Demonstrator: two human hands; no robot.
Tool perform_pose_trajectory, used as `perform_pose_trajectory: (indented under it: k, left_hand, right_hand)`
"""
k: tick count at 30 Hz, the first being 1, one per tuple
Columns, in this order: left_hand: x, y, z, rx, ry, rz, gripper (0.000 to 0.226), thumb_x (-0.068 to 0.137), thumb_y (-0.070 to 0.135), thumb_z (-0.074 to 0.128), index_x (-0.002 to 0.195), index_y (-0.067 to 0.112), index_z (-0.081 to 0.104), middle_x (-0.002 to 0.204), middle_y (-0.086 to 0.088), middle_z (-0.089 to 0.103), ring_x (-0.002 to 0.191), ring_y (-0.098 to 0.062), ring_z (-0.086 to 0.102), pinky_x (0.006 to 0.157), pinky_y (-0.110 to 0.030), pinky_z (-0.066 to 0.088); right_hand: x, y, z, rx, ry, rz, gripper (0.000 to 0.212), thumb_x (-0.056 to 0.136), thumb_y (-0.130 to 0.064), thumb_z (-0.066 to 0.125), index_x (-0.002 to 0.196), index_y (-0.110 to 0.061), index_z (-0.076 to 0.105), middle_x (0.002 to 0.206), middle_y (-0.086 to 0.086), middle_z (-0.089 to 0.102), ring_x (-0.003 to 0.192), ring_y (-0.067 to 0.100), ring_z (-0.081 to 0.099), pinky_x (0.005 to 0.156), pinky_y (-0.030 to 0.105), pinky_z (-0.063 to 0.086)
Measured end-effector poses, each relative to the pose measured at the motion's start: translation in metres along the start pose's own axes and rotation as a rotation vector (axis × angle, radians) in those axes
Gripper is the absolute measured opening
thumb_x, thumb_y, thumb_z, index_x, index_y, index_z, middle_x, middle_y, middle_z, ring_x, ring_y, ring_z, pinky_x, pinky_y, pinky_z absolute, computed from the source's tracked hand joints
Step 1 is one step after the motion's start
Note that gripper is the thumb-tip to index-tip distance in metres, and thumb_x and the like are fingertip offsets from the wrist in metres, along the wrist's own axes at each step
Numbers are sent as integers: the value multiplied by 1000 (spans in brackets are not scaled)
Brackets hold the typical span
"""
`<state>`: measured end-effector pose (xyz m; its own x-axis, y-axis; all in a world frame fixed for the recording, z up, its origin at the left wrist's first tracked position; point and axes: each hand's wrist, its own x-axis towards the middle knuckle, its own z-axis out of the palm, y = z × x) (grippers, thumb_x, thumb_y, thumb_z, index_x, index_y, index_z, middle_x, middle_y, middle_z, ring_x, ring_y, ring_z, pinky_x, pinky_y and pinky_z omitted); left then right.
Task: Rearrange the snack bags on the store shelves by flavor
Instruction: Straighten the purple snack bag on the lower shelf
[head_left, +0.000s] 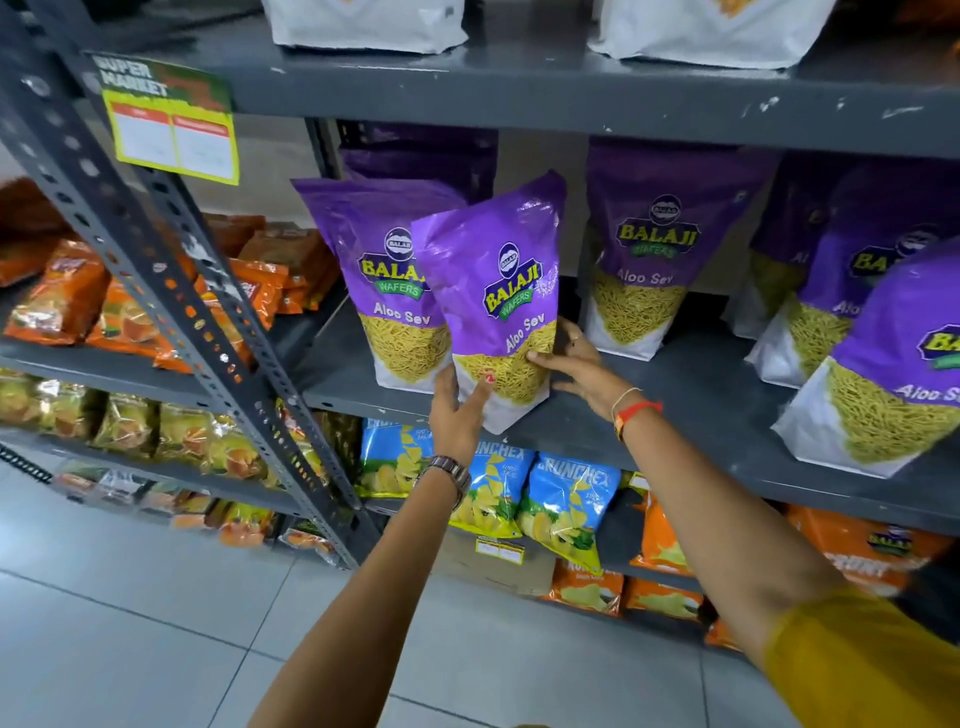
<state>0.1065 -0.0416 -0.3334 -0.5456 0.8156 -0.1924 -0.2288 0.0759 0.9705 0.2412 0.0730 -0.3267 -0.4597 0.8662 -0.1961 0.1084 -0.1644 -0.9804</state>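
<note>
A purple Aloo Sev bag (498, 291) tilts to the right at the front edge of the grey middle shelf (675, 415). My left hand (460, 410) grips its lower left corner, and my right hand (576, 364) holds its lower right side. Right behind it stands a second purple Aloo Sev bag (374, 270), upright. More of the same purple bags stand further right: one (649, 260) in the middle and several (883, 338) at the right end.
Blue Crunchex bags (566, 499) and orange bags (660, 545) fill the shelf below. The left rack (156, 249) holds orange packets (62, 296) and yellow packets (182, 431). White bag bottoms (363, 26) sit on the top shelf. A price label (174, 137) hangs at upper left.
</note>
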Motion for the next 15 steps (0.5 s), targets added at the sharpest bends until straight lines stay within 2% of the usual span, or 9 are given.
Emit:
perform_pose_trajectory:
  k: [2, 4, 7, 10, 13, 15]
  left_hand:
    - [5, 0, 3, 13, 53, 35, 48, 82, 13, 64, 126, 6, 47, 123, -11, 55, 110, -26, 52, 76, -38, 56]
    - [14, 0, 3, 53, 68, 93, 41, 83, 10, 62, 120, 0, 51, 113, -14, 58, 98, -24, 53, 56, -22, 54]
    - [23, 2, 10, 40, 2, 32, 35, 85, 9, 59, 117, 1, 51, 105, -13, 58, 94, -23, 53, 60, -33, 53]
    - [27, 7, 29, 60, -120, 31, 23, 87, 6, 54, 110, 8, 52, 82, -1, 57, 78, -14, 53, 51, -26, 50]
    - [29, 13, 51, 80, -218, 29, 29, 89, 4, 51, 117, 6, 49, 81, 4, 56, 76, -9, 54, 44, -21, 52]
    - [32, 12, 67, 94, -273, 18, 33, 89, 4, 51, 121, 2, 48, 85, 0, 57, 82, -16, 56, 46, -23, 54]
  right_hand:
    - [-4, 1, -6, -26, 13, 13, 65, 78, -22, 72, 133, -29, 39, 124, -4, 59, 108, 11, 56, 78, 35, 51]
    - [-9, 1, -13, -59, 40, 12, 57, 76, -25, 75, 126, -25, 49, 127, 2, 61, 115, 20, 58, 80, 40, 55]
    - [-18, 6, -23, -51, 135, -5, 50, 72, -27, 78, 118, -20, 57, 122, 6, 65, 113, 24, 61, 79, 42, 58]
    - [-29, 11, -34, -7, 281, -46, 48, 66, -31, 82, 109, -19, 63, 111, 6, 70, 107, 23, 65, 82, 47, 59]
    - [-43, 10, -48, 30, 433, -79, 41, 63, -29, 85, 98, -18, 66, 91, 1, 72, 95, 21, 69, 77, 45, 60]
    - [-51, 9, -57, 37, 515, -119, 34, 63, -26, 85, 91, -20, 67, 80, -3, 71, 84, 17, 69, 74, 43, 61]
